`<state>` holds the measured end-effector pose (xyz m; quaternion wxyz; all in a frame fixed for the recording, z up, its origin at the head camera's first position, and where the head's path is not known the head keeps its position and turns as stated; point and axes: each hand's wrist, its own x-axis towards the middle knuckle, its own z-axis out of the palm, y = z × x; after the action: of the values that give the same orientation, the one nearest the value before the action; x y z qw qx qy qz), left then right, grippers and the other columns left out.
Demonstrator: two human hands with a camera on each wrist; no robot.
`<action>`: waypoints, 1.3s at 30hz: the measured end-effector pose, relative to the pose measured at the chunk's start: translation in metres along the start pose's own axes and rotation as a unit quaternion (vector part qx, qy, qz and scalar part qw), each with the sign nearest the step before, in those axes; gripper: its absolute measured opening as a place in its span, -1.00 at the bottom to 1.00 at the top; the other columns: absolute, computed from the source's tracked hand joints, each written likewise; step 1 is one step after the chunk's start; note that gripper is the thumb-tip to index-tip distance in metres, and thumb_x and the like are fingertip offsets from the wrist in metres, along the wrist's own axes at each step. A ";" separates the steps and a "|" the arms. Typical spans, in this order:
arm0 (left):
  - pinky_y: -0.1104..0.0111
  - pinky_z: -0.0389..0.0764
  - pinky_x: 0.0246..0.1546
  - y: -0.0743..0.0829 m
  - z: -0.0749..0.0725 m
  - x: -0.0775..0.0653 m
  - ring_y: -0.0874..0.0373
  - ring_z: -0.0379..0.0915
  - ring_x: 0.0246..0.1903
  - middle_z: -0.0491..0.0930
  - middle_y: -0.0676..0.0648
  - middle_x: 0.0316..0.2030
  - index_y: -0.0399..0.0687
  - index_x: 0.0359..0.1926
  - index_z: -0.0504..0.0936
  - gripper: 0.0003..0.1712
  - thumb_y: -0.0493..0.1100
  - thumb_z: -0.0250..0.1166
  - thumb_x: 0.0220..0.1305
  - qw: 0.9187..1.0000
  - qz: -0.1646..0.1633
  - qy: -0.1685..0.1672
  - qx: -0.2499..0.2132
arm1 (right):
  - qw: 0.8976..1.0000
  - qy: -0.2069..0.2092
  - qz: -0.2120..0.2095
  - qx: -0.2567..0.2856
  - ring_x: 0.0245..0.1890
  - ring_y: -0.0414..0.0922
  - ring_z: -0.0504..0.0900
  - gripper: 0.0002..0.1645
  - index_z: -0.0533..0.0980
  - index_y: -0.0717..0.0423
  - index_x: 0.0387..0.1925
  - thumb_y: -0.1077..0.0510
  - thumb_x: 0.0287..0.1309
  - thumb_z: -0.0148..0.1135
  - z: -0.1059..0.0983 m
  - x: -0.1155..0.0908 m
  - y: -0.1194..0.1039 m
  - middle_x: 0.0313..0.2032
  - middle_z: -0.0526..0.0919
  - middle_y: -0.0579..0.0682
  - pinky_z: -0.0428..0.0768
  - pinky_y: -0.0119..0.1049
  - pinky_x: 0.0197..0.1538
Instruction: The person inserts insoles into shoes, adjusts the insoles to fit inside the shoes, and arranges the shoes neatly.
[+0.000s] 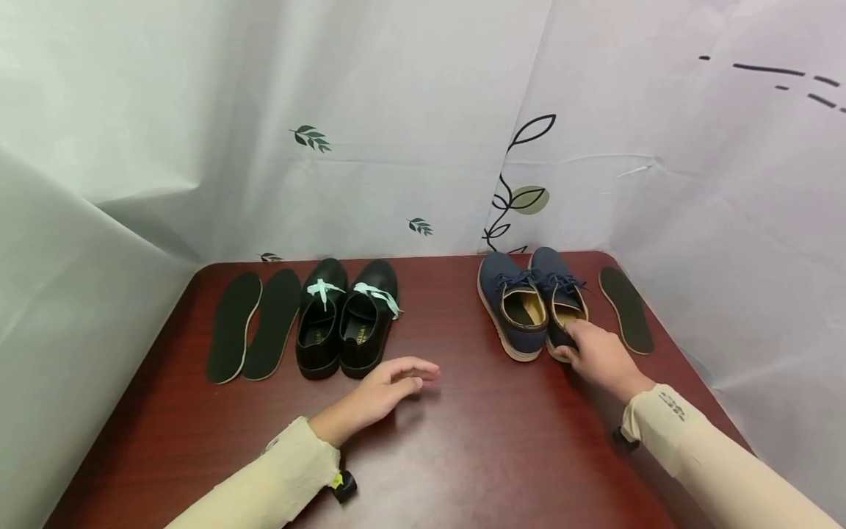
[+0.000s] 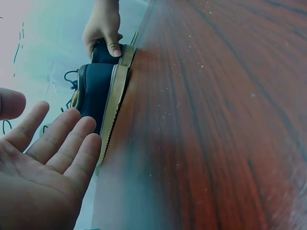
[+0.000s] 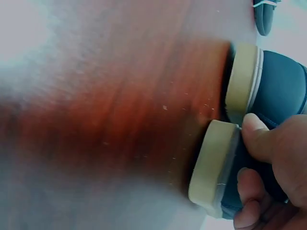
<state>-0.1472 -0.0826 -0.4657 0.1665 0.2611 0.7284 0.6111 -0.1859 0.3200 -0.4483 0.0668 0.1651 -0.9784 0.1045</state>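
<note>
My right hand (image 1: 595,356) grips the heel of a navy lace-up shoe (image 1: 550,268), thumb on one side and bent fingers on the other, as the right wrist view shows of the heel (image 3: 213,165). This shoe's inside looks tan. Its mate, another navy shoe (image 1: 494,286), stands close on the left with a dark insole (image 1: 518,310) inside. My left hand (image 1: 390,386) hovers over the table, fingers loosely extended and holding nothing. To the right of the navy pair lies a dark insole (image 1: 626,308) with a pale edge.
On the left stand two black shoes (image 1: 378,276) with pale mint laces. Beside them, two dark insoles (image 1: 231,330) lie flat. White patterned sheeting (image 1: 396,147) rises behind and at both sides of the reddish-brown wooden table (image 1: 449,441).
</note>
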 end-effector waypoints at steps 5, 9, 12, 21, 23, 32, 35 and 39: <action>-0.08 0.60 0.19 -0.001 -0.001 -0.003 -0.31 0.53 0.19 0.58 -0.50 0.19 -0.34 0.20 0.55 -0.63 -0.35 0.08 0.46 1.000 0.000 0.001 -0.004 | 1.000 0.022 -0.002 -0.006 -0.46 -0.04 0.46 -0.71 0.46 0.09 -0.41 0.10 0.13 0.45 0.002 -0.003 -0.002 -0.44 0.56 0.06 0.49 -0.07 -0.42; -0.20 0.56 0.20 0.000 -0.002 -0.004 -0.34 0.53 0.19 0.57 -0.52 0.19 -0.40 0.21 0.53 -0.63 -0.36 0.07 0.46 1.000 0.001 0.005 -0.007 | 0.999 0.034 -0.002 -0.004 -0.44 -0.02 0.47 -0.73 0.47 0.11 -0.36 0.11 0.14 0.44 0.004 -0.006 -0.003 -0.42 0.54 0.06 0.52 -0.02 -0.41; -0.26 0.54 0.20 0.000 -0.002 -0.005 -0.36 0.51 0.19 0.56 -0.53 0.20 -0.43 0.21 0.52 -0.62 -0.36 0.07 0.46 1.000 -0.002 0.007 -0.011 | 0.999 0.043 0.003 -0.004 -0.44 -0.02 0.47 -0.73 0.48 0.12 -0.36 0.10 0.14 0.44 0.007 -0.007 -0.003 -0.42 0.53 0.06 0.53 -0.02 -0.40; -0.30 0.52 0.20 0.003 -0.004 -0.004 -0.38 0.50 0.19 0.56 -0.53 0.20 -0.42 0.22 0.52 -0.61 -0.36 0.04 0.45 1.000 -0.001 0.011 -0.019 | 0.998 0.060 0.006 -0.011 -0.48 -0.05 0.44 -0.73 0.47 0.10 -0.40 0.12 0.13 0.44 0.006 -0.009 -0.003 -0.43 0.49 0.06 0.51 -0.07 -0.44; -0.28 0.53 0.21 0.003 -0.006 -0.003 -0.36 0.51 0.20 0.56 -0.52 0.21 -0.42 0.24 0.50 -0.60 -0.34 0.03 0.46 1.000 -0.004 0.013 -0.020 | 0.997 0.074 0.000 -0.015 -0.50 -0.07 0.41 -0.72 0.45 0.10 -0.43 0.13 0.12 0.45 0.003 -0.008 -0.004 -0.46 0.46 0.04 0.48 -0.10 -0.46; -0.31 0.46 0.26 0.006 -0.007 0.002 -0.43 0.43 0.24 0.44 -0.60 0.28 -0.46 0.32 0.40 -0.54 -0.28 -0.01 0.52 0.998 0.001 0.010 -0.056 | 0.990 0.138 -0.024 -0.029 -0.60 -0.14 0.28 -0.61 0.37 0.02 -0.54 0.12 0.05 0.49 -0.025 -0.009 -0.021 -0.55 0.34 -0.03 0.35 -0.23 -0.55; -0.28 0.42 0.31 0.010 -0.007 0.005 -0.43 0.37 0.29 0.39 -0.59 0.32 -0.43 0.37 0.35 -0.50 -0.23 -0.02 0.54 0.997 -0.007 0.014 -0.073 | 0.985 0.163 -0.039 -0.041 -0.63 -0.14 0.27 -0.59 0.37 0.03 -0.55 0.12 0.01 0.52 -0.036 -0.010 -0.030 -0.56 0.34 -0.02 0.34 -0.23 -0.58; -0.22 0.40 0.36 0.013 -0.007 0.009 -0.41 0.33 0.33 0.34 -0.57 0.37 -0.39 0.41 0.29 -0.47 -0.19 -0.02 0.55 0.995 -0.023 0.016 -0.092 | 0.980 0.180 -0.066 -0.049 -0.64 -0.15 0.30 -0.61 0.41 0.06 -0.51 0.11 -0.06 0.55 -0.044 -0.013 -0.044 -0.53 0.39 -0.03 0.38 -0.21 -0.60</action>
<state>-0.1561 -0.0810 -0.4507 0.1917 0.2181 0.6777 0.6756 -0.1548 0.2934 -0.4002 0.2569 0.2041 -0.9413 0.0795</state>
